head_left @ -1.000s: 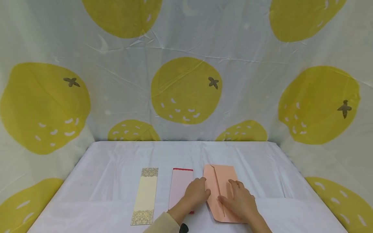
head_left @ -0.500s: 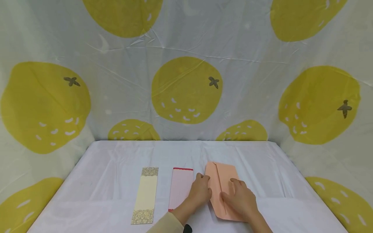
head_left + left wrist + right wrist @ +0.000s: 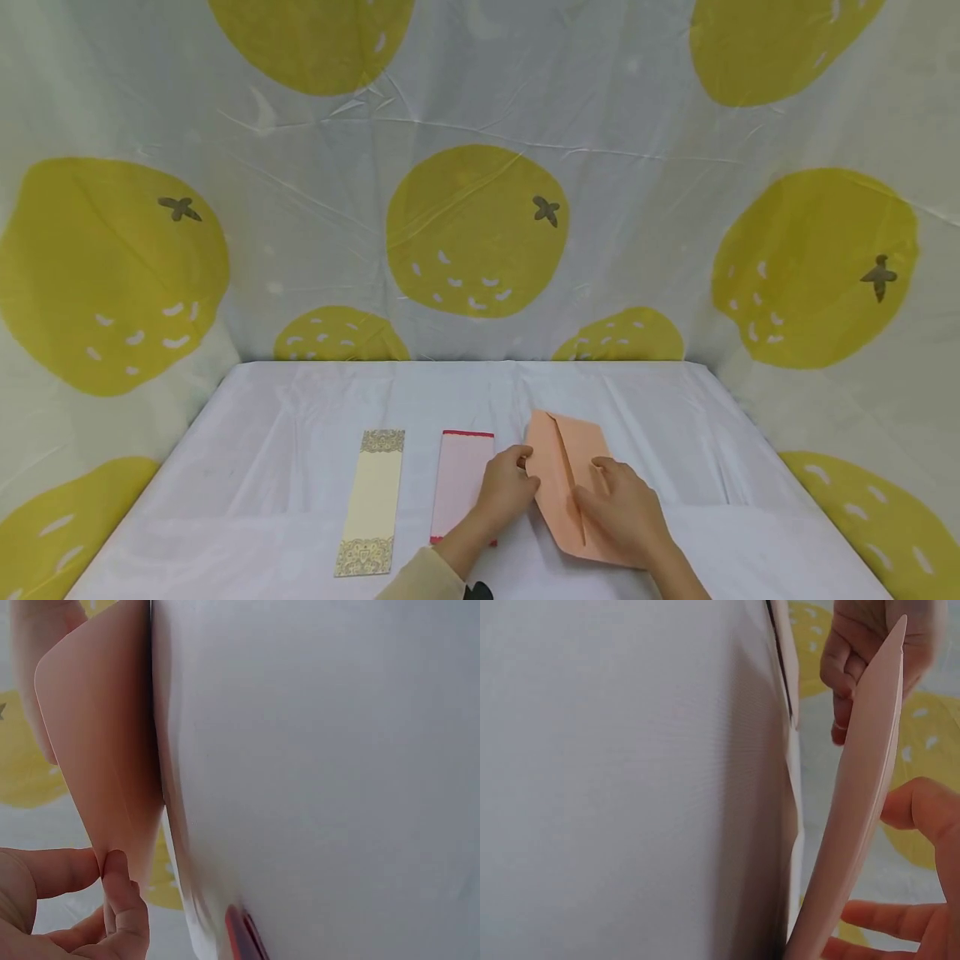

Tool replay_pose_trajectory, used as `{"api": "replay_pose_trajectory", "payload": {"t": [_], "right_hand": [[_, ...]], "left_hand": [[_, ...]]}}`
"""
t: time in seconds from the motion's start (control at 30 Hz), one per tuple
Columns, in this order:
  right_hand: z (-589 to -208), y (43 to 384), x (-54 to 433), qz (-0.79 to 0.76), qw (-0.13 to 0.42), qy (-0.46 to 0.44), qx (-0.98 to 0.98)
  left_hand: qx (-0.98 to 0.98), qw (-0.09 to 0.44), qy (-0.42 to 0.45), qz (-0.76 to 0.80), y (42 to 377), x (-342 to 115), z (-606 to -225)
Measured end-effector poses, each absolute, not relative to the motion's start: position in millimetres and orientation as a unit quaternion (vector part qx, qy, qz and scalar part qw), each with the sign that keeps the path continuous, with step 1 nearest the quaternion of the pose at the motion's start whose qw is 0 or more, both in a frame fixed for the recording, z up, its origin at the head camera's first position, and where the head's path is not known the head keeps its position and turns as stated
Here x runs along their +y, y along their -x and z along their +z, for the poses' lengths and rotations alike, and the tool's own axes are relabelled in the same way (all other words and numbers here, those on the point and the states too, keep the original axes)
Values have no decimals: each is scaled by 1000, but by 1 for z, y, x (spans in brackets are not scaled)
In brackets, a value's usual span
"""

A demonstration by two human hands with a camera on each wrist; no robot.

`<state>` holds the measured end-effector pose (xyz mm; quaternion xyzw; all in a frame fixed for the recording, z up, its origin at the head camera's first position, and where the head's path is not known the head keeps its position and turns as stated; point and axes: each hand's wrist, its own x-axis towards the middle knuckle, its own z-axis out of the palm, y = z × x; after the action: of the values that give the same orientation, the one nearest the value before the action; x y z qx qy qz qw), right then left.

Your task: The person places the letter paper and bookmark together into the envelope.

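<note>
Raised the left edge of the peach envelope (image 3: pixel 553 493) since a second ago, pinching it in the left hand (image 3: pixel 505 483); touching its seamed face with the spread right hand (image 3: pixel 626 512). Tilted over the bench (image 3: pixel 262 467), right of a pink card (image 3: pixel 463 479) and cream patterned card (image 3: pixel 371 500).

Cannot see the whole pink card (image 3: pixel 461 482) behind left hand (image 3: pixel 506 485) or whole peach envelope (image 3: pixel 555 487) behind right hand (image 3: pixel 625 508); cannot identify black object (image 3: pixel 480 592), cut off by bottom edge.
</note>
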<state>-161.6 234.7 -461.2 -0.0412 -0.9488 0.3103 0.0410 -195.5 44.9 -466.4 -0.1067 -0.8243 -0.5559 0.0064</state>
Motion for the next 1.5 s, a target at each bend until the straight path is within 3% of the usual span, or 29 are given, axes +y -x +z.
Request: {"api": "replay_pose_trajectory", "payload": {"t": [0.47, 0.73, 0.97, 1.27, 1.5], "right_hand": [[-456, 167, 244, 327, 61, 4, -943], [-458, 178, 252, 328, 118, -115, -930], [-461, 190, 256, 366, 72, -150, -916], [-460, 194, 258, 374, 70, -171, -909], [-455, 196, 260, 373, 35, -165, -913]], "left_hand": [[-807, -16, 94, -583, 194, 43, -464], [-807, -12, 94, -582, 193, 42, -463], [-814, 4, 104, -572, 193, 43, -463], [-809, 1, 98, -580, 193, 42, -464], [-809, 4, 100, -580, 194, 41, -463]]}}
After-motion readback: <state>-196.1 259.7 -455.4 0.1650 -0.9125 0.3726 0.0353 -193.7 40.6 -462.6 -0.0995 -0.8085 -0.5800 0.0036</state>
